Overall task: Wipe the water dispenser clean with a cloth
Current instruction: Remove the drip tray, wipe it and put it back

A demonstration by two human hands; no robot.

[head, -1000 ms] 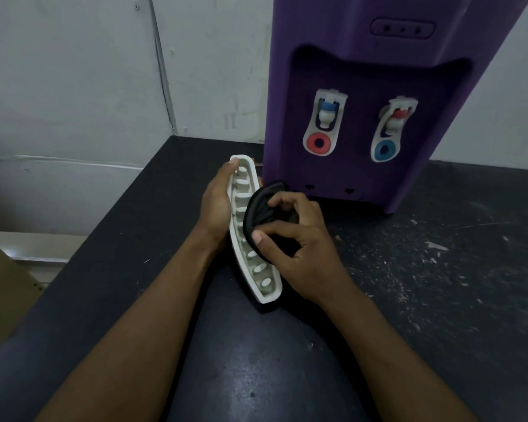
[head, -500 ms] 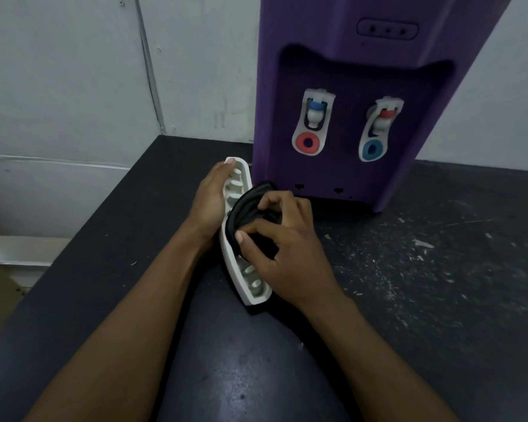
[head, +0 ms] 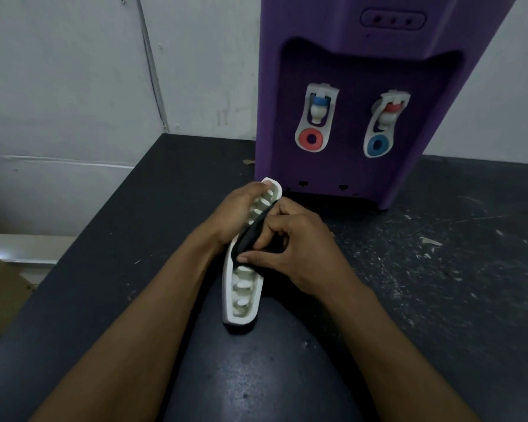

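dark counter (head: 439, 300), purple water dispenser (head: 333, 71): left hand (head: 237, 213) clasps white drip tray (head: 241, 303), right hand (head: 290, 249) pinches black cloth (head: 250, 239) mid-wipe; lower slots likely next.

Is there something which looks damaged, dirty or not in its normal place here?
The white drip tray is off the purple dispenser, held on edge by the left hand for wiping. Pale scratches and flecks mark the dark table at right.

The water dispenser's (head: 363, 86) top runs past the upper edge.
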